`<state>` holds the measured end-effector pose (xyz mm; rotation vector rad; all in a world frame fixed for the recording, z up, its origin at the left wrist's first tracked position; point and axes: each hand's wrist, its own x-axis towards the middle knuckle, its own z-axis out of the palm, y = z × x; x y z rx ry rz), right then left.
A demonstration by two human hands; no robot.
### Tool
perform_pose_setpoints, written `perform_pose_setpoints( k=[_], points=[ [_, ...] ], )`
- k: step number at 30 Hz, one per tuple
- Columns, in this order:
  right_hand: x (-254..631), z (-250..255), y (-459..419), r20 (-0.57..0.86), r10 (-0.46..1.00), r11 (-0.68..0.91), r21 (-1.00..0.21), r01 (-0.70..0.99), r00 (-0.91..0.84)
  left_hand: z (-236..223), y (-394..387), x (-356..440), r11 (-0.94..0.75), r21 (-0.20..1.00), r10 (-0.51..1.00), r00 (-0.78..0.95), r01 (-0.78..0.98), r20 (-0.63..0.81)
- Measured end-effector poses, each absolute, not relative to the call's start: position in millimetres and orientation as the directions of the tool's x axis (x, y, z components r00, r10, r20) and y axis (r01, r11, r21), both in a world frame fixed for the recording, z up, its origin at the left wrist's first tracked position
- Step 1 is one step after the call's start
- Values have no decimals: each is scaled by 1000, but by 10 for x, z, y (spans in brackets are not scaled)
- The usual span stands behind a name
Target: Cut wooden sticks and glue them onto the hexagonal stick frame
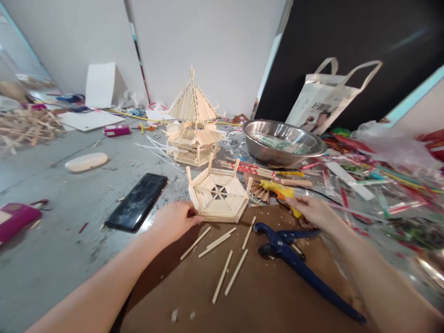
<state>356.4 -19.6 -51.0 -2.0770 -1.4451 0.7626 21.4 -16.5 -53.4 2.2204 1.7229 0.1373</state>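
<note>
My left hand (180, 218) pinches the near left edge of a six-sided wooden stick frame (218, 213), which has short posts standing up from its corners. In my right hand (308, 210) is a yellow glue gun (277, 188), its nozzle pointing left toward the frame's right side, apart from it. Several loose wooden sticks (221, 277) lie on the brown board (166, 286) in front of the frame. Blue cutting pliers (301, 268) rest on the board below my right hand. Behind the frame stands a stick-built pavilion model (194, 138) with a pointed roof.
Left of the frame lies a black phone (137, 202), with a white oval case (86, 162) beyond it. A steel basin (284, 141) holding green-printed packets stands back right, before a white bag (324, 99). Scraps and plastic wrappers crowd the right; a stick heap (29, 122) lies far left.
</note>
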Motion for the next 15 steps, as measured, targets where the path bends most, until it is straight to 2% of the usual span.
perform_pose_setpoints(
  k=[2, 3, 9, 15],
  points=[
    [3519, -510, -172, -364, 891, -453, -730, 511, 271, -543, -157, 218, -206, 312, 957, 258, 927, -133],
    [3508, -509, -170, -402, 876, -483, -746, 459, 269, -553, -146, 211, -206, 315, 957, 259, 926, -134],
    [3542, -494, -234, -301, 911, -369, -900, 233, 280, -648, -55, 114, -240, 374, 951, 295, 896, -97],
    [3560, -515, -302, -194, 967, -222, -959, 177, 163, -671, 19, 41, -147, 236, 986, 161, 961, -45]
  ],
)
